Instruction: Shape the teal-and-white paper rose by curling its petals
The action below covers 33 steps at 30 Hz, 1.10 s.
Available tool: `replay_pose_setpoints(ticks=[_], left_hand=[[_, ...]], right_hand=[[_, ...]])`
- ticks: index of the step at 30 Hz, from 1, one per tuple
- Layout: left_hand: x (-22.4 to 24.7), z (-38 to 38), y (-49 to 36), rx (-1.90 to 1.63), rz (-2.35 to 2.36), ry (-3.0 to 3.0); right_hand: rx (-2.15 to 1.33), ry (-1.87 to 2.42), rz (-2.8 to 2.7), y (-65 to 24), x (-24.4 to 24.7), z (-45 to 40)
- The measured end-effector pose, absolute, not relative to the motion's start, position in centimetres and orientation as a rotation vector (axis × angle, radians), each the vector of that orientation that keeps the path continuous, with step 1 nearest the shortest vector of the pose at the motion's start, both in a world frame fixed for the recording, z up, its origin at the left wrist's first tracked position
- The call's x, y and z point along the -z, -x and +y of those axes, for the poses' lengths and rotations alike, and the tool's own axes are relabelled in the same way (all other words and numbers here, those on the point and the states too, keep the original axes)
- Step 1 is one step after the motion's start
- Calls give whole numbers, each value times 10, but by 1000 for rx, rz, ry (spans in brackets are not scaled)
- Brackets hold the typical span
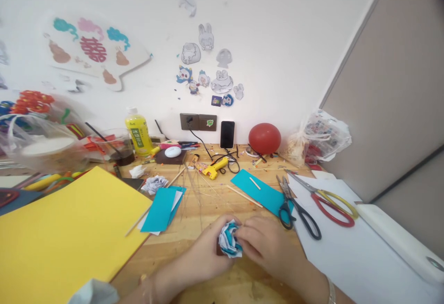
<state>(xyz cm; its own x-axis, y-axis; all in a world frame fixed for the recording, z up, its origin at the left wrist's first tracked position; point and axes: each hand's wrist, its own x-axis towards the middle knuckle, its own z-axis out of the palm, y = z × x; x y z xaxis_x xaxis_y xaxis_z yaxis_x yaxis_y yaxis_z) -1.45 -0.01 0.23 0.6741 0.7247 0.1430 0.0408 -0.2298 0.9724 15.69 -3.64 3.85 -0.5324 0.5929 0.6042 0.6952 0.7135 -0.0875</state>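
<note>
A blue-and-white paper flower [230, 239] with ruffled layers is held over the table's front. My left hand [210, 247] is closed around its left side, and a small brown patch shows beneath the paper there. The fingers of my right hand [261, 240] are bent and pinch the flower's right edge; their tips are partly hidden by the paper. Left of the hands, cut blue paper pieces [157, 211] lie stacked with white ones. A longer blue strip [258, 191] lies beyond my right hand, with black-handled scissors [301, 209] across its end.
A large yellow sheet [69, 244] covers the left, white sheets [350, 258] the right. Red-and-yellow scissors [333, 207] rest there. Farther back are a yellow glue gun [214, 169], thin sticks [244, 196], a red balloon [264, 138], a phone [227, 134] and a yellow-green bottle [138, 132].
</note>
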Motion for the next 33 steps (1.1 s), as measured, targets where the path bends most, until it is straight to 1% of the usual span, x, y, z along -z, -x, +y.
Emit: replay_pose_setpoints(ticks=[2,7,15,24,29,33], left_hand=[[-2,-1,15,-721,631,-1712],[-5,-1,14,-724,635,-1734],[-8,-2,16,-713,650,-1788],[-5,-1,17,-729,656,-1830],[-8,-2,16,-714,658,-1832],[-12,-3,15,-703,678,-1813]], right_hand=[[219,967,-2273,-157,-38,-36],[101,1030,-2245,-154,-36,-36],[2,1107,-2179,-149,-45,-38],[237,1016,-2293,-151,-41,-37],[397,1025,-2362,-152,-39,-38],[460,1050,-2406,-152,-40,-40]])
